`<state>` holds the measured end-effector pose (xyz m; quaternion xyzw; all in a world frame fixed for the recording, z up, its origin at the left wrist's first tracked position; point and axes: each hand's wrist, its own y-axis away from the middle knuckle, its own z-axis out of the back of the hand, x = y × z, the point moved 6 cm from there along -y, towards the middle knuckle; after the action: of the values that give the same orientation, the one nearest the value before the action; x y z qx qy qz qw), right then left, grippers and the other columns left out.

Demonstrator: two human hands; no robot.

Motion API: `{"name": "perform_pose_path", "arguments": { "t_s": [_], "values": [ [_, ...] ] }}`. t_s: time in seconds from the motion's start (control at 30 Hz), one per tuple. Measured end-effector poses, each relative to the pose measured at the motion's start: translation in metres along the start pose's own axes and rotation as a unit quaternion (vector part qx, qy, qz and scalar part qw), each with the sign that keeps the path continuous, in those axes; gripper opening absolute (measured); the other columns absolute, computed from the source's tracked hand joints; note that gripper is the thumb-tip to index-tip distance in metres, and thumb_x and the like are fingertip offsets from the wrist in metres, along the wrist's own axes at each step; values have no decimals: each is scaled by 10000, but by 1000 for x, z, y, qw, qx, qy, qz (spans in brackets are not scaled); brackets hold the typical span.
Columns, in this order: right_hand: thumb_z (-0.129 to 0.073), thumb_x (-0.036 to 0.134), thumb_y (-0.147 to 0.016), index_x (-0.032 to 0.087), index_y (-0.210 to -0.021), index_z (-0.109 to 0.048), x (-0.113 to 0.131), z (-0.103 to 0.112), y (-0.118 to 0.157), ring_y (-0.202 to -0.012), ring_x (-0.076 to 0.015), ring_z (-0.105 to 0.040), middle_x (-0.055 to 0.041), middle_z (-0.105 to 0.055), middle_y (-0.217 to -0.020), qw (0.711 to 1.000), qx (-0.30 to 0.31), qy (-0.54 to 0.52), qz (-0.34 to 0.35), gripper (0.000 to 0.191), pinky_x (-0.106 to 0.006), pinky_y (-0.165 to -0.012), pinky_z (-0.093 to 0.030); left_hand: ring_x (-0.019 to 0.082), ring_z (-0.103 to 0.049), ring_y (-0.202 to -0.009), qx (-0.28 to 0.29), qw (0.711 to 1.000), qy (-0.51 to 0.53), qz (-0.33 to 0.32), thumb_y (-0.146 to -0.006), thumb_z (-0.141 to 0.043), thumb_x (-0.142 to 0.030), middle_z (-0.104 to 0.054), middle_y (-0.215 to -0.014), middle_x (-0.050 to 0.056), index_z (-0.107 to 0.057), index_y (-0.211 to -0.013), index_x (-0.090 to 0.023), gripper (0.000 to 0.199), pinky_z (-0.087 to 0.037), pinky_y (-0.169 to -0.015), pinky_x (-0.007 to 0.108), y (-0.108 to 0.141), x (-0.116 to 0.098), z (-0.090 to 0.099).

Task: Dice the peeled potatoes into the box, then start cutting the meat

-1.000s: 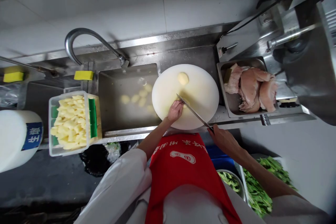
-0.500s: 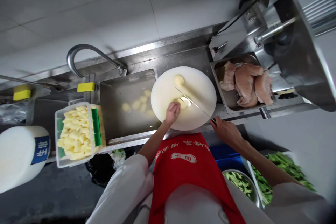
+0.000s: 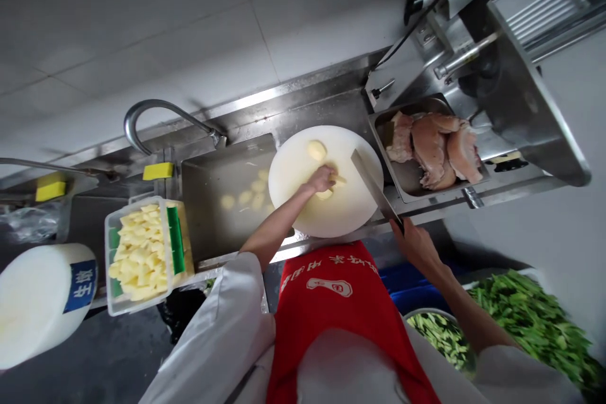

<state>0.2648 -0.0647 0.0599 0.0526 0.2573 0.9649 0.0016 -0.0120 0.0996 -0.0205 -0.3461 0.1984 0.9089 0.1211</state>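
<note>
A round white cutting board (image 3: 303,218) lies across the counter beside the sink. On its far part rests a whole peeled potato (image 3: 317,150). My left hand (image 3: 322,178) is over the middle of the board, fingers closed on cut potato pieces (image 3: 339,180); the fingers partly hide them. Another potato piece (image 3: 324,194) lies just under this hand. My right hand (image 3: 413,241) grips the dark handle of a kitchen knife (image 3: 372,184) at the board's near right edge. The wide blade slants over the board's right side, apart from the potato.
Left of the board, a water-filled sink (image 3: 208,202) holds several peeled potatoes (image 3: 245,197). A clear container (image 3: 111,265) of potato chunks stands beyond it. Right of the board is a metal tray (image 3: 402,186) of raw meat (image 3: 433,142). Leafy greens (image 3: 525,322) lie below at right.
The knife has moved right, off the potato, and its broad side now shows. My left hand has shifted right and farther from me, over the cut pieces. The view has shifted slightly.
</note>
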Motion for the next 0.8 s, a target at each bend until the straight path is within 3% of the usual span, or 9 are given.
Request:
{"name": "perform_pose_path", "arguments": {
  "t_s": [0.1,0.27,0.37,0.43,0.5,0.67,0.73,0.8],
  "values": [
    [-339,438,-1061,153,-1082,-539,1,-12,9,-779,-277,-716,-126,-735,-808,999,19,-32,-13,349,-301,-618,-304,213,-644,-909,41,998,-15,-34,-741,-701,-157,-649,-1035,88,-707,-1021,-152,281,-564,-916,378,-7,0,0],
    [-345,428,-1064,170,-1047,-544,4,-23,18,-765,-244,-708,-104,-730,-806,997,34,-65,-14,326,-284,-620,-304,219,-614,-1053,72,983,-8,-171,-732,-621,-77,-597,-1130,77,-691,-1026,-177,319,-536,-962,365,7,-15,28],
    [-336,429,-1066,171,-1057,-539,8,-25,22,-760,-240,-705,-104,-730,-821,997,43,-63,-9,329,-281,-619,-305,211,-615,-1089,130,969,-2,-210,-776,-696,-186,-618,-1177,54,-675,-1100,-219,327,-522,-990,358,31,-11,35],
    [-332,432,-1065,165,-1077,-532,14,-26,25,-765,-248,-707,-111,-727,-827,997,51,-56,0,333,-284,-618,-308,226,-597,-1140,133,966,-12,-221,-784,-747,-269,-629,-1200,49,-655,-1170,-254,396,-501,-1035,393,49,-3,33],
    [-323,435,-1066,160,-1089,-524,22,-29,27,-772,-259,-709,-120,-723,-830,997,61,-48,10,342,-289,-618,-314,244,-567,-1193,80,975,-23,-207,-782,-778,-303,-616,-1229,59,-640,-1207,-272,448,-480,-1074,432,65,7,25],
    [-312,431,-1069,155,-1079,-504,46,-40,27,-789,-261,-718,-132,-729,-857,994,102,-29,37,336,-288,-628,-338,250,-538,-1208,-157,983,3,-100,-838,-759,-332,-522,-1243,108,-611,-1243,-220,445,-493,-1084,439,92,15,-12],
    [-317,417,-1072,155,-1075,-494,51,-39,26,-787,-254,-722,-131,-732,-855,993,108,-16,52,316,-283,-620,-332,239,-537,-1203,-210,974,18,-82,-867,-734,-355,-504,-1220,109,-609,-1245,-214,423,-506,-1066,412,100,10,-22],
    [-309,410,-1074,157,-1065,-487,51,-34,26,-773,-252,-724,-131,-730,-837,994,95,2,60,310,-283,-603,-317,227,-548,-1178,-249,965,29,-75,-896,-700,-385,-508,-1198,107,-621,-1216,-206,374,-515,-1040,392,109,6,-21]
  ]
}}
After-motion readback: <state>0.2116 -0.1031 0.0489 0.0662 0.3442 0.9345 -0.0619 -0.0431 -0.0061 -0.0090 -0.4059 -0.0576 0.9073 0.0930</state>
